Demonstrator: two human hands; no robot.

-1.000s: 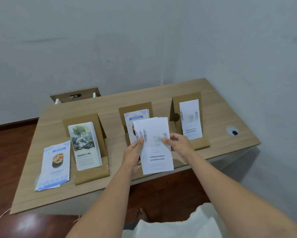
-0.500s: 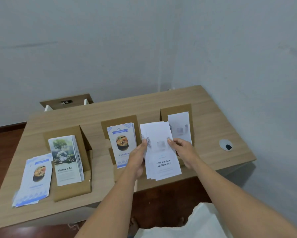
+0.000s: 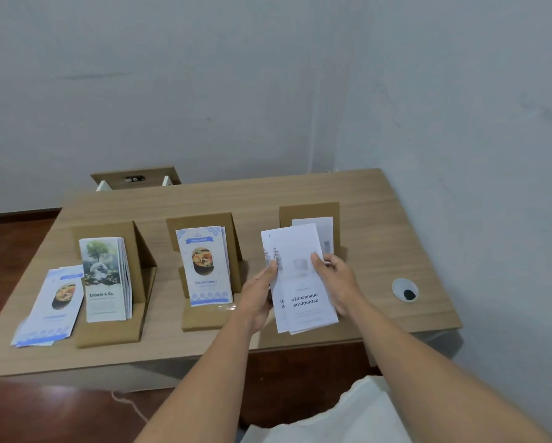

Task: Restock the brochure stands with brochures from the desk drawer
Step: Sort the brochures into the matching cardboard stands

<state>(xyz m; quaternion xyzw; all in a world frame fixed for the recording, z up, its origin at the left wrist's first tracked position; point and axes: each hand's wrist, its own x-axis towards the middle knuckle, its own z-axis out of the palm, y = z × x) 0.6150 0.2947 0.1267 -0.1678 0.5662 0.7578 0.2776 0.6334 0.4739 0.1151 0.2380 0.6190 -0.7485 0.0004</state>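
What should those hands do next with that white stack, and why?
Probably slide the white brochures, held by both the left hand and right hand, into the right-hand stand just behind them: its leaflet looks the same, while the other stands hold different designs.

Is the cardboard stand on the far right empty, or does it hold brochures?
Not empty. The right stand shows a white brochure leaning against its back, behind the hand-held stack.

right stand's brochure (image 3: pixel 327 233) half behind held white brochures (image 3: pixel 303 282) (print blurred)
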